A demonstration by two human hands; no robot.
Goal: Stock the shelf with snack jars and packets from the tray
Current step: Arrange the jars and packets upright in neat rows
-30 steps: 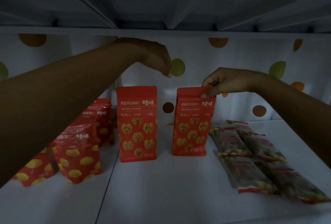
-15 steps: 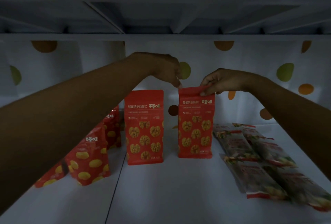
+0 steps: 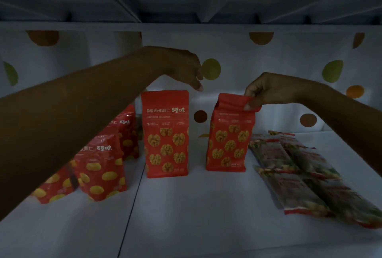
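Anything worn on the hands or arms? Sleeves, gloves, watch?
Nothing visible. The left hand and right hand are ungloved, no rings or watch showing; the left forearm and right forearm show no sleeve to the frame edge. Dim light could hide small items.

The right hand (image 3: pixel 266 92) is pinching the folded top edge of the right walnut packet (image 3: pixel 229 133), which is standing slightly tilted on the white shelf (image 3: pixel 186 206). The left hand (image 3: pixel 182 69) is hovering just above the left walnut packet (image 3: pixel 166 136), fingers hanging loosely and holding nothing. Red yellow-printed packets (image 3: pixel 101 167) are standing at the left, and clear flat packets (image 3: pixel 299 175) are lying at the right.
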